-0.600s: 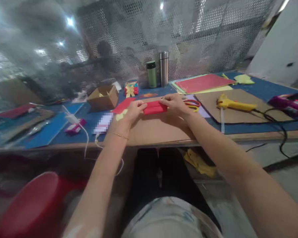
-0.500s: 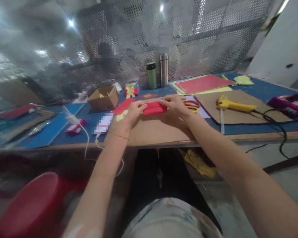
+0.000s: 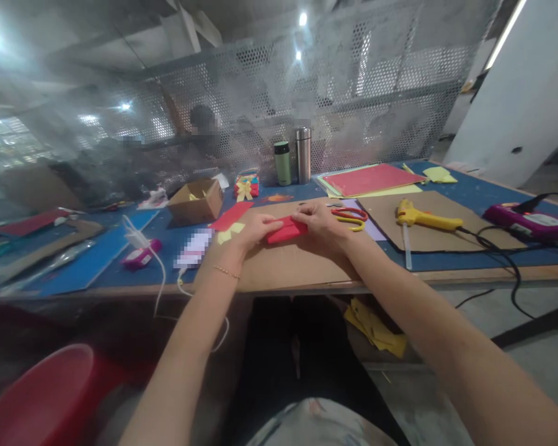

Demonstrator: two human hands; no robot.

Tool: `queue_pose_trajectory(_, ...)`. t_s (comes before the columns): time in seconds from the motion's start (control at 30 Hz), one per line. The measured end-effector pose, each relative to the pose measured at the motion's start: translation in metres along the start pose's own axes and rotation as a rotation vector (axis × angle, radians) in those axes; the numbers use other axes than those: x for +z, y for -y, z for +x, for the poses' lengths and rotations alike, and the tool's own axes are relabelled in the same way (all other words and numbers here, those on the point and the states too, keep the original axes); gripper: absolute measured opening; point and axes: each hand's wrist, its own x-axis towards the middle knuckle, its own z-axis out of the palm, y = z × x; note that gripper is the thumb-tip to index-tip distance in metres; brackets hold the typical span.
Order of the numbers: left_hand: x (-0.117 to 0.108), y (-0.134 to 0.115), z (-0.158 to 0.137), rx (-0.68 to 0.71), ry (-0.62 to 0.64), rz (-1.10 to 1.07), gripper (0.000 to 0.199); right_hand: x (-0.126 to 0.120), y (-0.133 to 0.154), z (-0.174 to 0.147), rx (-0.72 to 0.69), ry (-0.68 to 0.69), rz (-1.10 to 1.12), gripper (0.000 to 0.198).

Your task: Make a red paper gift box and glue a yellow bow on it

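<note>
Between my two hands is a folded piece of red felt-like material (image 3: 286, 231), held just above a brown cardboard sheet (image 3: 292, 266). My left hand (image 3: 255, 230) pinches its left end, thumb on top. On the right end, the fingers of my right hand (image 3: 320, 222) are closed with the thumb toward the middle. Red-and-yellow handled scissors (image 3: 351, 217) lie beside my right hand, their blades partly hidden. Near my left hand lie a flat red sheet (image 3: 232, 215) and small pale yellow cut pieces (image 3: 230, 233).
A yellow glue gun (image 3: 428, 218) rests on cardboard at right, its black cable trailing. Behind stand a green flask (image 3: 283, 164), a steel flask (image 3: 303, 156), an open cardboard box (image 3: 196, 203) and a small decorated item with a yellow bow (image 3: 246, 186). Coloured sheets (image 3: 374, 179) lie at the back right.
The view has tilted upward, so the table sits lower in the picture. My hands have drawn slightly closer together on the red piece, which now looks tilted and more folded.
</note>
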Motion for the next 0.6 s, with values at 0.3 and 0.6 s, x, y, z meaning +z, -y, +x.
queue_pose_trajectory(0.3,0.0,0.008,0.003,0.022,0.013,-0.042,0.049,0.002,-0.01,0.005,-0.019,-0.017,-0.066,0.041)
queue_pose_trajectory(0.6,0.005,-0.005,-0.005,-0.067,0.027,-0.112,0.035,-0.002,-0.013,0.006,0.011,-0.031,-0.111,0.04)
